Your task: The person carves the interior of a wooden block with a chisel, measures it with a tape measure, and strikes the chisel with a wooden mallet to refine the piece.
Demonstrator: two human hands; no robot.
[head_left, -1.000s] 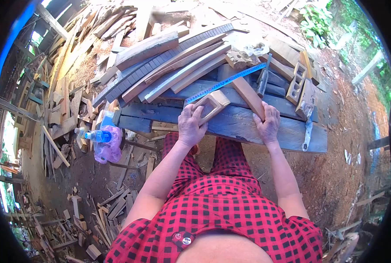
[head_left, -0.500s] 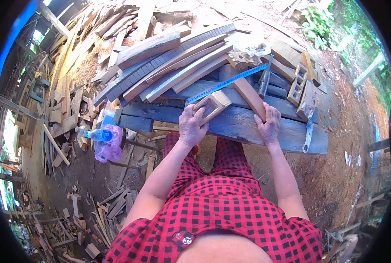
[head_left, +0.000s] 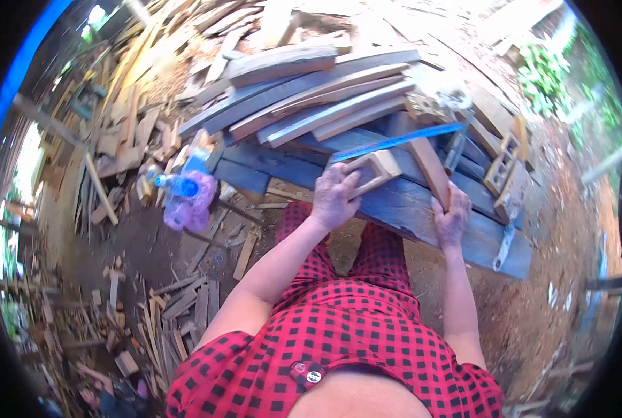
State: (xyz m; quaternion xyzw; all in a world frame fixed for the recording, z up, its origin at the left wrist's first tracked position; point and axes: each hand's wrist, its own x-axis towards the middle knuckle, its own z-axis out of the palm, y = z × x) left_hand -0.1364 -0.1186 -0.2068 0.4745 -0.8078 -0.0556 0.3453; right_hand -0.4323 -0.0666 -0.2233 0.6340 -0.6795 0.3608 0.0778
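Observation:
My left hand [head_left: 335,200] is closed around the near end of a small wooden block with a rectangular opening [head_left: 387,166], held over the bench. Fingers of my right hand [head_left: 452,214] grip the lower end of a flat wooden strip [head_left: 429,171], which slants up and away to the left. A blue measuring tape [head_left: 398,141] stretches just beyond the block, and the strip's upper part meets it. Both hands are above the near edge of the dark plank bench [head_left: 394,209].
Long curved boards [head_left: 339,104] are stacked at the bench's back left. A wooden piece with several square holes [head_left: 502,164] lies at the right. A pink plastic bag [head_left: 191,205] and a bottle [head_left: 178,185] stand left. Wood scraps [head_left: 185,306] cover the ground.
The camera view has turned, so bench and hands appear farther right and slightly lower. Both hands keep their holds on the block and the strip.

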